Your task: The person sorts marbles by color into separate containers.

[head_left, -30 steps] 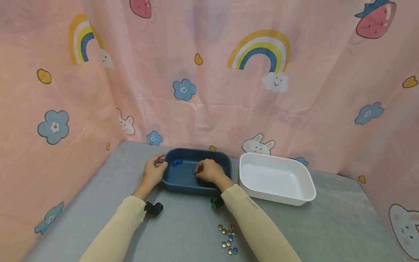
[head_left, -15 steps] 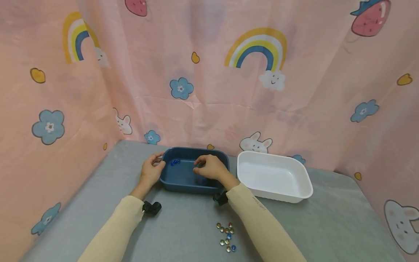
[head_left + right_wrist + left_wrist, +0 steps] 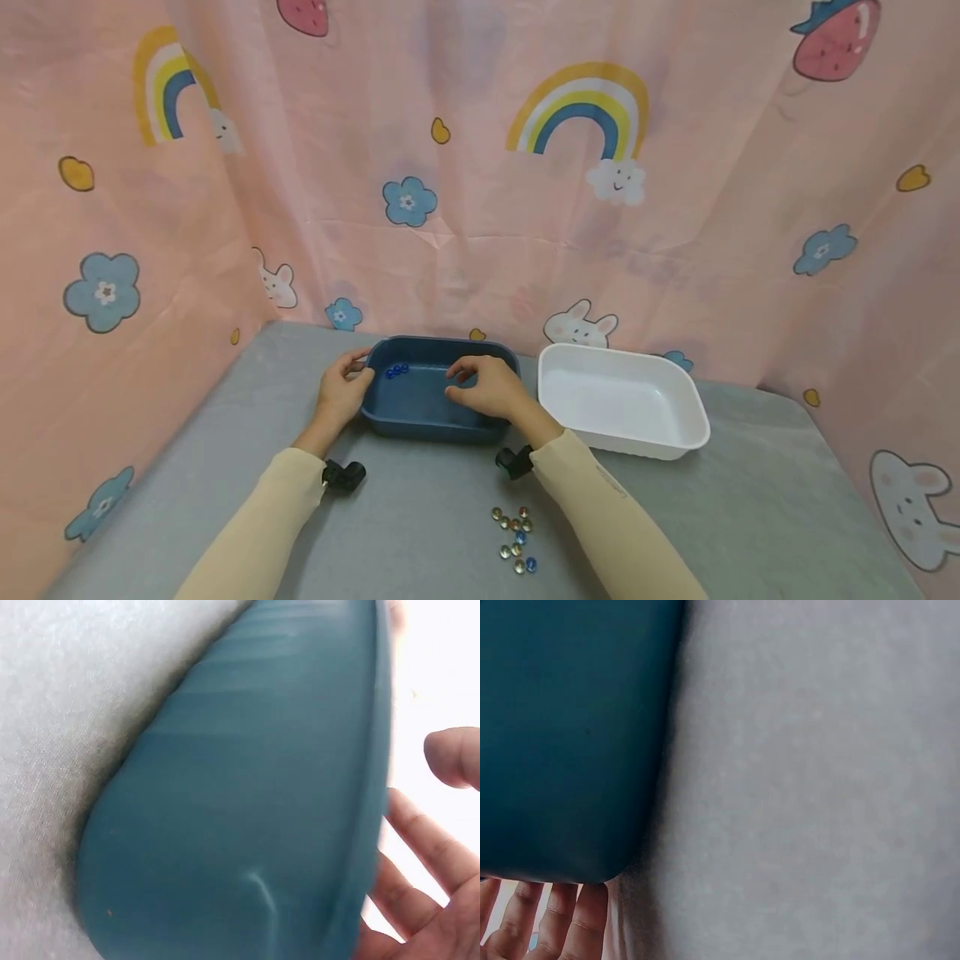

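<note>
My left hand [image 3: 341,387] is at the left end of the dark blue tray [image 3: 435,432]. Its fingers [image 3: 585,922] reach nearly straight to the tray's end wall, and the thumb lies near the rim. Three blue marbles [image 3: 397,370] sit together on the tray floor, towards the left end. Over the tray's right half hangs my right hand [image 3: 489,387], thumb and fingers apart with nothing between them. In the right wrist view its thumb [image 3: 454,757] and spread fingers show beyond the tray's rim. The hand covers part of the tray floor.
To the right stands a white tray [image 3: 622,437], with its inside bare. Several glass marbles [image 3: 516,550], mostly yellowish with a couple of blue ones, lie loose on the grey cloth [image 3: 420,533] beside my right sleeve. A pink printed curtain [image 3: 480,250] hangs behind the table.
My right hand has risen a little from the tray floor, and its curled fingers have spread apart. My left hand stays at the tray's left end. The head view has shifted slightly.
</note>
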Available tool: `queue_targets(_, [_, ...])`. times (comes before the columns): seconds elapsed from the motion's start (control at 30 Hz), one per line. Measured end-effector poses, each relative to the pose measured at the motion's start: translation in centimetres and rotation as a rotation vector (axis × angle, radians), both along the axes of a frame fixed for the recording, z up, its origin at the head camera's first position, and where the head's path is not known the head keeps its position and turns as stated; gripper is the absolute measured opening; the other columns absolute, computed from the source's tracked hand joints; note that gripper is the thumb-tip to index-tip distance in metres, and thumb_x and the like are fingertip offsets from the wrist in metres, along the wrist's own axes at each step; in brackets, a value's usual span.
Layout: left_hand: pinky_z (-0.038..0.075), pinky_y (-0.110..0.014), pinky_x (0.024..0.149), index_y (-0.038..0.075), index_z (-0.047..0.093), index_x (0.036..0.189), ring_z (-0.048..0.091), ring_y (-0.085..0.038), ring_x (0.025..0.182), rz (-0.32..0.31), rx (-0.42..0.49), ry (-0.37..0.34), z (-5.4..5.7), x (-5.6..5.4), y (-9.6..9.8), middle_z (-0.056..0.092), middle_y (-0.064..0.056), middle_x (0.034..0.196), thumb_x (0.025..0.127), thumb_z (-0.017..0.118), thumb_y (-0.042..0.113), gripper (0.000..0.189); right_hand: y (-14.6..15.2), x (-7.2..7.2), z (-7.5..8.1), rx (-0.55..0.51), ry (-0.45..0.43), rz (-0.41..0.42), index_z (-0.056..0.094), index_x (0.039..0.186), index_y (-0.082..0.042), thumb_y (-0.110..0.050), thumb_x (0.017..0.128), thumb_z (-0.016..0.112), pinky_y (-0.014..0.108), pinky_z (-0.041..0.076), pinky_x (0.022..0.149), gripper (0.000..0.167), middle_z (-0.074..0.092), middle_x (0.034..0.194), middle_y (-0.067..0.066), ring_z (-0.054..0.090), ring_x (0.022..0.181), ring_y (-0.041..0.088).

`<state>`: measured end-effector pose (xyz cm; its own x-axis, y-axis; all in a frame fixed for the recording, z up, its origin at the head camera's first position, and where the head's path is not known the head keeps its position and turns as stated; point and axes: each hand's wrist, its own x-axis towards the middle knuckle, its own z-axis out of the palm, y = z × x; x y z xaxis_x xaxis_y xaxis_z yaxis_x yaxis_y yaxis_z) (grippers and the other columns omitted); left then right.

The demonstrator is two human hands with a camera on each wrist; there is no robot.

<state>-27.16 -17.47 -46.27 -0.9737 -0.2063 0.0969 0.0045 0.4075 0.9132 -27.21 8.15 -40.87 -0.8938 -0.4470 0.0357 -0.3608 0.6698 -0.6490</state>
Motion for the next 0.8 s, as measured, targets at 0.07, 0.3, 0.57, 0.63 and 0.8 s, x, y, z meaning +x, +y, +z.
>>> queue_targets(0.07, [0.051,-0.043,0.084,0.01,0.056,0.134,0.062,-0.036,0.104,-0.001,0.0,0.0,0.0,0.0,0.0,0.062,-0.022,0.125,0.092,0.055,0.012,0.042,0.2,0.4,0.2,-0.014,0.017,0.006,0.07,0.109,-0.017,-0.03,0.085,0.068,0.036,0.052,0.075,0.028,0.069,0.109,0.006,0.065,0.088,0.02])
queue_targets(0.3, [0.051,-0.042,0.083,0.009,0.056,0.134,0.062,-0.035,0.104,0.0,-0.003,0.003,0.1,0.0,0.0,0.062,-0.023,0.124,0.092,0.055,0.012,0.042,1.3,1.6,0.7,-0.072,0.069,0.019,0.069,0.106,-0.02,-0.026,0.085,0.068,0.029,0.051,0.068,0.023,0.07,0.106,0.008,0.063,0.076,0.014])
queue_targets(0.57, [0.051,-0.037,0.08,0.009,0.057,0.133,0.063,-0.034,0.102,0.004,-0.001,-0.002,0.2,0.0,0.1,0.063,-0.022,0.121,0.092,0.055,0.012,0.041,2.7,3.4,1.2,-0.104,0.085,0.007,0.069,0.107,-0.021,-0.027,0.086,0.068,0.03,0.051,0.069,0.022,0.07,0.104,0.007,0.063,0.082,0.018])
queue_targets(0.63, [0.05,-0.036,0.079,0.009,0.057,0.133,0.063,-0.034,0.101,0.003,-0.005,-0.004,0.2,0.0,0.1,0.063,-0.022,0.121,0.092,0.055,0.012,0.041,3.0,3.8,1.3,-0.101,0.088,0.007,0.069,0.107,-0.021,-0.027,0.086,0.068,0.03,0.051,0.07,0.022,0.07,0.103,0.006,0.063,0.083,0.019])
queue_targets(0.8, [0.05,-0.035,0.079,0.01,0.056,0.134,0.063,-0.033,0.101,0.005,-0.01,-0.009,0.0,0.0,0.1,0.063,-0.022,0.121,0.092,0.054,0.014,0.042,3.7,5.0,1.6,-0.09,0.104,0.007,0.069,0.107,-0.022,-0.027,0.086,0.067,0.029,0.05,0.071,0.022,0.07,0.102,0.005,0.062,0.081,0.014])
